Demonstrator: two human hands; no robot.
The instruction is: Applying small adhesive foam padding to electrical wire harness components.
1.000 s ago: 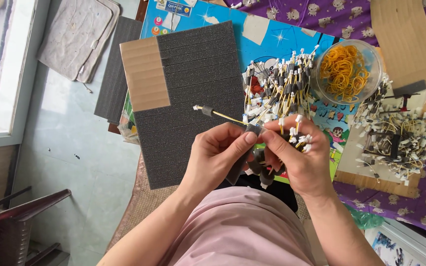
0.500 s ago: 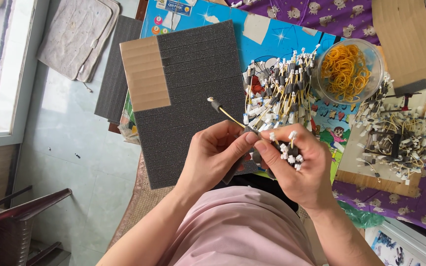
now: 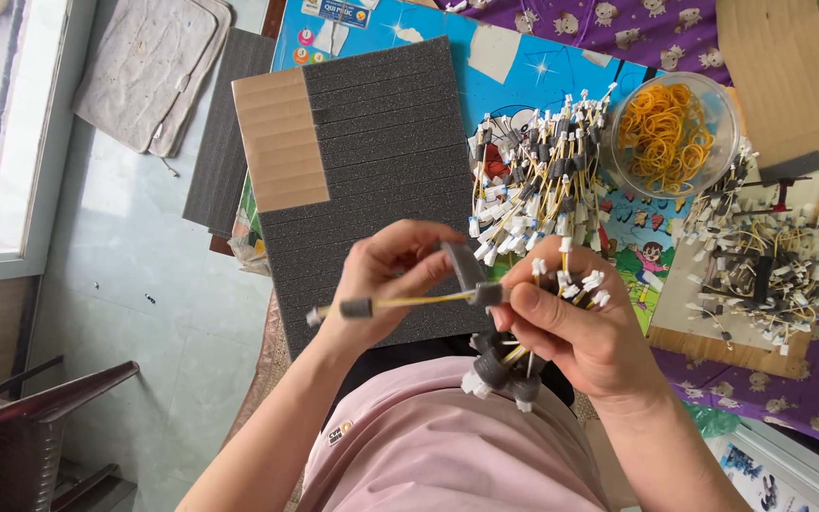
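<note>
One thin yellow cable (image 3: pixel 409 301) with small grey end sleeves lies crosswise between both hands: the left hand (image 3: pixel 381 280) has its grip closed on it at 9 o'clock, while the right hand (image 3: pixel 580 332) at 3 o'clock has its grip closed round a bundle of cables (image 3: pixel 523 365), white plugs fanned above. At 12 o'clock lie one ribbed dark foam sheet (image 3: pixel 381 161), two loose heaps of cables (image 3: pixel 537 175) (image 3: pixel 770 261), and one round clear bowl (image 3: pixel 724 114) of orange rubber bands (image 3: pixel 665 128).
</note>
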